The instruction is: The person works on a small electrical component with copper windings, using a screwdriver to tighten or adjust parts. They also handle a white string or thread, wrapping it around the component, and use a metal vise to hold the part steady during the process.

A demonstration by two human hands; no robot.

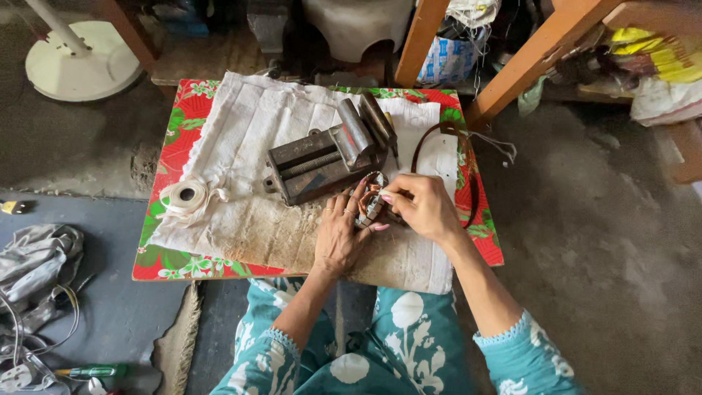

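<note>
My left hand [338,235]: palm down on the cloth, fingers curled round the near side of the small round copper-wound motor coil with a grey metal core [371,202]; it grips the coil.
My right hand [424,208]: closed in a pinch, fingertips pressed on the coil's right edge, touching my left fingers.
The coil: between both my hands, just above my left palm, resting on the cloth.
Under my hands: a stained white cloth [248,146] spread over a low wooden board covered in red and green floral oilcloth [179,260].
Just beyond my fingertips: a dark grey steel bench vise [329,153] lying on the cloth, its screw showing in the open channel; nothing is clamped in it as far as I can tell.
Right of my right hand: a thin brown loop of wire or strap [468,175] curving round the board's edge.
Well left of my left hand: a roll of white tape [186,195] flat on the cloth.
Far left, on the floor: a green-handled screwdriver [91,371] and grey crumpled cloth [36,256].
Far beyond: a white round fan base [80,66], and a blue and white plastic bag [447,58] whose contents I cannot make out.
</note>
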